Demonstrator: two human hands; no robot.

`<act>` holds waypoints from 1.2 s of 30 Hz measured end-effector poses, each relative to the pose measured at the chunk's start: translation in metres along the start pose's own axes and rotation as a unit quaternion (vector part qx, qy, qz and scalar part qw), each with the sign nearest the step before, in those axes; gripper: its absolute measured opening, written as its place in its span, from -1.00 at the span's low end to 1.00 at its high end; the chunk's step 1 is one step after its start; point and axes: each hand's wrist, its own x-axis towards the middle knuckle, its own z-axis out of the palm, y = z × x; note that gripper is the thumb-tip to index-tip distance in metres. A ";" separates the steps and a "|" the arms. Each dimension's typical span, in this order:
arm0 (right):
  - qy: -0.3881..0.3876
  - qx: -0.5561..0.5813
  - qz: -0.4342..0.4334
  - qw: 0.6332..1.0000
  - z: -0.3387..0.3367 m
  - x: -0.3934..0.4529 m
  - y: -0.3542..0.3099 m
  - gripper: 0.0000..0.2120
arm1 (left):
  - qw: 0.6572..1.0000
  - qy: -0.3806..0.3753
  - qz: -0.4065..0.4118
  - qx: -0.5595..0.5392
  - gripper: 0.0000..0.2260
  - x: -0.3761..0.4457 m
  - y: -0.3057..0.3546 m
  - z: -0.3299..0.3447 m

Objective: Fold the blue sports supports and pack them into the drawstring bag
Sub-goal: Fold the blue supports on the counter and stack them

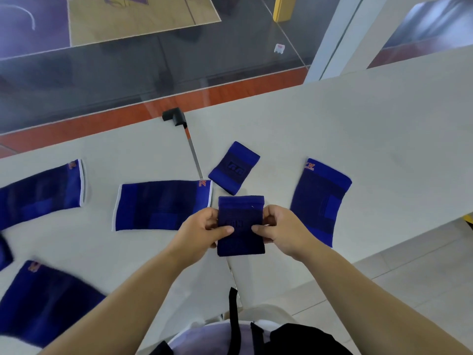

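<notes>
I hold a small blue wrist support (241,239) flat above the table's near edge. My left hand (202,230) pinches its left side and my right hand (277,230) pinches its right side, thumbs on top. A second small blue support (234,167) lies just beyond it. Larger blue supports lie flat at the right (321,201), in the middle (161,204), at the far left (41,192) and at the near left (48,301). A black bag (302,339) with a black strap (233,311) shows at my waist, partly cut off by the frame's bottom edge.
Two white tables (358,129) stand side by side with a narrow gap (194,157) between them; a black corner guard (176,116) caps the gap's far end. A glass railing and a sports court lie beyond. Tiled floor shows at the lower right.
</notes>
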 end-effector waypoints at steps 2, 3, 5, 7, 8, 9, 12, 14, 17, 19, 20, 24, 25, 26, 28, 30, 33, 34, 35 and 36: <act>-0.006 0.002 -0.006 1.000 0.004 0.000 -0.008 -0.83 | 1.000 0.013 0.007 0.004 -0.83 -0.004 0.002 -0.005; -0.006 0.011 -0.010 1.000 0.006 0.000 -0.012 -0.78 | 1.000 0.019 0.009 0.003 -0.85 -0.006 0.003 -0.008; -0.013 0.036 -0.019 0.999 0.010 0.000 -0.021 -0.67 | 0.999 0.029 0.017 -0.007 -0.89 -0.012 0.004 -0.016; -0.041 0.058 -0.036 0.997 0.014 0.000 -0.032 -0.59 | 0.998 0.028 0.028 -0.038 -0.90 -0.018 0.006 -0.027; -0.060 0.069 -0.047 0.995 0.016 0.001 -0.037 -0.58 | 0.997 0.027 0.032 -0.062 -0.86 -0.022 0.007 -0.034; -0.080 0.083 -0.058 0.992 0.019 0.001 -0.043 -0.60 | 0.995 0.026 0.034 -0.087 -0.81 -0.025 0.008 -0.041; -0.123 0.122 -0.084 0.981 0.031 0.005 -0.057 -0.70 | 0.986 0.019 0.035 -0.162 -0.68 -0.034 0.010 -0.061; -0.138 0.127 -0.090 0.978 0.042 0.009 -0.066 -0.71 | 0.979 0.012 0.027 -0.203 -0.64 -0.038 0.010 -0.074; -0.142 0.102 -0.107 0.979 0.059 0.015 -0.080 -0.68 | 0.973 0.006 0.017 -0.232 -0.56 -0.043 0.010 -0.092; -0.143 0.095 -0.115 0.978 0.070 0.019 -0.086 -0.63 | 0.969 0.002 0.012 -0.246 -0.54 -0.044 0.009 -0.105; -0.143 0.093 -0.113 0.979 0.075 0.022 -0.088 -0.61 | 0.967 0.001 0.004 -0.256 -0.54 -0.044 0.008 -0.111; -0.126 0.077 -0.095 0.984 0.091 0.031 -0.100 -0.64 | 0.954 -0.007 -0.024 -0.298 -0.65 -0.040 0.003 -0.133; -0.119 0.075 -0.092 0.986 0.095 0.034 -0.103 -0.62 | 0.953 -0.010 -0.024 -0.302 -0.74 -0.040 0.002 -0.138; -0.112 0.075 -0.089 0.987 0.099 0.036 -0.106 -0.58 | 0.955 -0.008 -0.022 -0.297 -0.81 -0.039 0.002 -0.142; -0.101 0.087 -0.076 0.988 0.108 0.042 -0.112 -0.53 | 0.971 0.019 -0.011 -0.239 -0.86 -0.037 0.000 -0.150; -0.106 0.109 -0.061 0.987 0.116 0.047 -0.116 -0.53 | 0.986 0.067 0.011 -0.153 -0.90 -0.033 -0.003 -0.158; -0.147 0.121 -0.060 0.980 0.126 0.055 -0.123 -0.61 | 0.986 0.117 0.040 -0.112 -0.78 -0.026 -0.005 -0.174; -0.159 0.114 -0.063 0.979 0.130 0.058 -0.125 -0.68 | 0.985 0.126 0.046 -0.111 -0.76 -0.025 -0.006 -0.179; -0.163 0.103 -0.064 0.979 0.134 0.061 -0.129 -0.75 | 0.983 0.132 0.054 -0.112 -0.75 -0.022 -0.006 -0.184; -0.157 0.083 -0.066 0.982 0.138 0.064 -0.132 -0.82 | 0.983 0.136 0.063 -0.109 -0.74 -0.020 -0.006 -0.188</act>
